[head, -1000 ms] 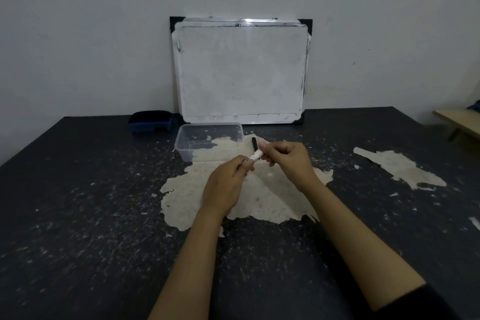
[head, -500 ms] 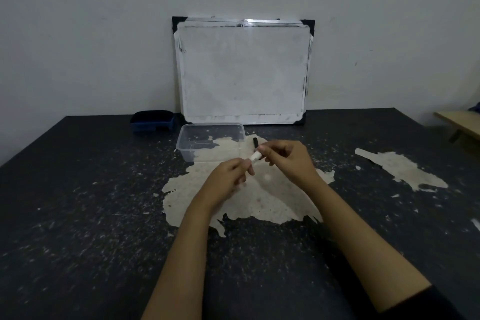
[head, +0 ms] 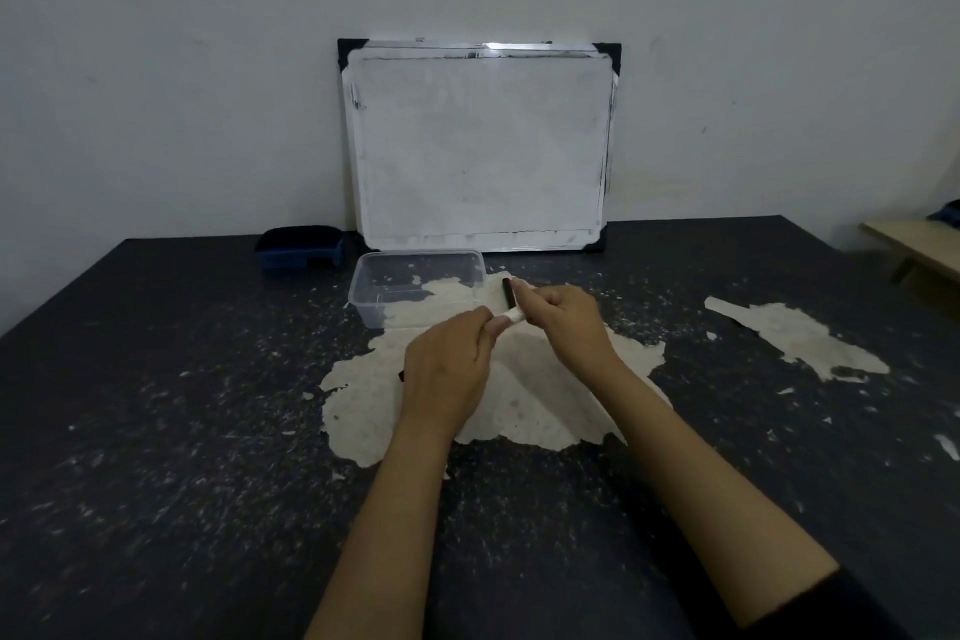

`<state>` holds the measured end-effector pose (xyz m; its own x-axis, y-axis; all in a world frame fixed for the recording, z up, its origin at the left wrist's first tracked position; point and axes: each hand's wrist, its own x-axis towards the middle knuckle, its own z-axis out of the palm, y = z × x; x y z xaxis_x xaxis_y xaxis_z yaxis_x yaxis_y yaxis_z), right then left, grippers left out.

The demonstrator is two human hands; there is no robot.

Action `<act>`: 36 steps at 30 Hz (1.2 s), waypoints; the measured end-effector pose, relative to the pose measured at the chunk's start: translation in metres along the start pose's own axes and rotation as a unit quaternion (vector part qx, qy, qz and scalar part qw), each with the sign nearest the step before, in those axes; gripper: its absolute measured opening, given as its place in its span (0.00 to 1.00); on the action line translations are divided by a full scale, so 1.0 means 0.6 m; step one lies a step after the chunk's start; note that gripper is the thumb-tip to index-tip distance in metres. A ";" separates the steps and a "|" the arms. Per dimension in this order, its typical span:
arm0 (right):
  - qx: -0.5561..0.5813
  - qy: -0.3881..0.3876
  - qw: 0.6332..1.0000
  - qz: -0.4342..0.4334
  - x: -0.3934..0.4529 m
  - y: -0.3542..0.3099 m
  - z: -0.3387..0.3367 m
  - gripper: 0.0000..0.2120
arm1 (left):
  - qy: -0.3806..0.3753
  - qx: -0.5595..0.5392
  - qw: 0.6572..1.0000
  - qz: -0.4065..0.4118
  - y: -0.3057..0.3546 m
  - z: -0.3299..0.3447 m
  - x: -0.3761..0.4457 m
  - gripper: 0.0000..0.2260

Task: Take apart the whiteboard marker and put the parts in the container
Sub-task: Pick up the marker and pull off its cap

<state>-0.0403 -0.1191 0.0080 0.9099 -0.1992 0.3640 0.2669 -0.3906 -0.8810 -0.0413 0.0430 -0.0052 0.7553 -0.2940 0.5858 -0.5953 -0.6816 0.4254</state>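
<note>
A whiteboard marker (head: 511, 304) with a white barrel and a black end is held between both hands above the table's pale worn patch. My right hand (head: 569, 322) grips its upper part, the black end sticking up past my fingers. My left hand (head: 449, 369) is closed around the lower end, and a small dark tip shows at that hand's left edge. A clear plastic container (head: 415, 296) stands just left of the marker, with nothing visible inside it.
A whiteboard (head: 480, 146) leans on the wall behind the container. A dark blue eraser (head: 301, 252) lies at its left. The black table (head: 156, 431) is scuffed, with a second pale patch (head: 795, 340) on the right. A wooden bench (head: 919, 244) is at the far right.
Both hands have stayed on the marker, shifting slightly; the left hand has turned a little around the lower end. The marker stays in one piece.
</note>
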 end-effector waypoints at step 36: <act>0.098 -0.003 0.995 0.019 0.001 0.016 -0.040 0.21 | -0.265 -0.617 0.689 -0.273 0.001 0.000 0.015 0.21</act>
<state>-0.0446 -0.1442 0.0072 0.9220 -0.2053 0.3283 0.2890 -0.1996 -0.9363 -0.0352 0.0401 0.0005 0.7584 -0.6456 -0.0899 0.2847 0.2039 0.9367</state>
